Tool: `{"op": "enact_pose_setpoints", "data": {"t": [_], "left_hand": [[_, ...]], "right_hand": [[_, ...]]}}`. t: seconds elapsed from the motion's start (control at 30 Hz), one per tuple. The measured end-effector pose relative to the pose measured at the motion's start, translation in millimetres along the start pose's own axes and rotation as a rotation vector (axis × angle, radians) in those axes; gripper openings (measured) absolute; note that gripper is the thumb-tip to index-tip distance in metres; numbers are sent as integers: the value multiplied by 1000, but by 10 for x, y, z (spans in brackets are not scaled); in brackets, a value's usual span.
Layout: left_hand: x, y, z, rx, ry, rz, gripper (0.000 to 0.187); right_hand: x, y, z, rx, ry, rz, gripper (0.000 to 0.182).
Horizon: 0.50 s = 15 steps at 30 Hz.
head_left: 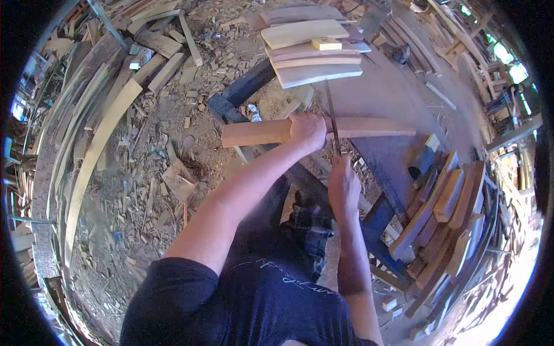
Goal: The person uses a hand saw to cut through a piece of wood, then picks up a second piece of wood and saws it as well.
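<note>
A thick reddish wooden beam (257, 133) lies crosswise in front of me over a dark support. My left hand (309, 132) is wrapped over the beam near its middle. Just right of it, a long thin dark tool (331, 109), perhaps a saw or file, crosses the beam and points away from me. My right hand (344, 173) is closed around the near end of this tool, on the near side of the beam. The grip itself is hidden inside the fingers.
Curved pale boards (317, 75) are stacked beyond the beam. A pile of wood pieces (450, 196) stands at the right. Long curved planks (92, 155) lie at the left, and wood scraps (156, 202) cover the ground.
</note>
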<state>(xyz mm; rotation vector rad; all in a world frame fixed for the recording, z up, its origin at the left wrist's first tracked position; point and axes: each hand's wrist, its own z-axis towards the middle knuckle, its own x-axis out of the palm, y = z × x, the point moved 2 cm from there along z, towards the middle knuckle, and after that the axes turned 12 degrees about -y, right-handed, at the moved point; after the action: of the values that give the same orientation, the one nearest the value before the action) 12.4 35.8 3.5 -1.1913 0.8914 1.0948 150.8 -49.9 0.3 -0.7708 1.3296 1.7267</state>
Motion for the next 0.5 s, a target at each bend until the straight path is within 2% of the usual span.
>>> {"op": "enact_pose_setpoints", "data": {"t": [0.1, 0.27, 0.33, 0.43, 0.5], "left_hand": [[48, 3, 20, -16, 25, 22, 26], [-32, -8, -13, -7, -20, 4, 23], [28, 10, -14, -1, -34, 9, 23], [135, 23, 37, 31, 4, 58, 23], [199, 60, 67, -5, -113, 34, 21]], "right_hand": [[196, 49, 324, -34, -11, -62, 20], [56, -68, -19, -126, -59, -43, 15], [34, -105, -138, -29, -27, -84, 17], [137, -50, 98, -99, -86, 8, 18], [155, 7, 180, -78, -73, -18, 18]]}}
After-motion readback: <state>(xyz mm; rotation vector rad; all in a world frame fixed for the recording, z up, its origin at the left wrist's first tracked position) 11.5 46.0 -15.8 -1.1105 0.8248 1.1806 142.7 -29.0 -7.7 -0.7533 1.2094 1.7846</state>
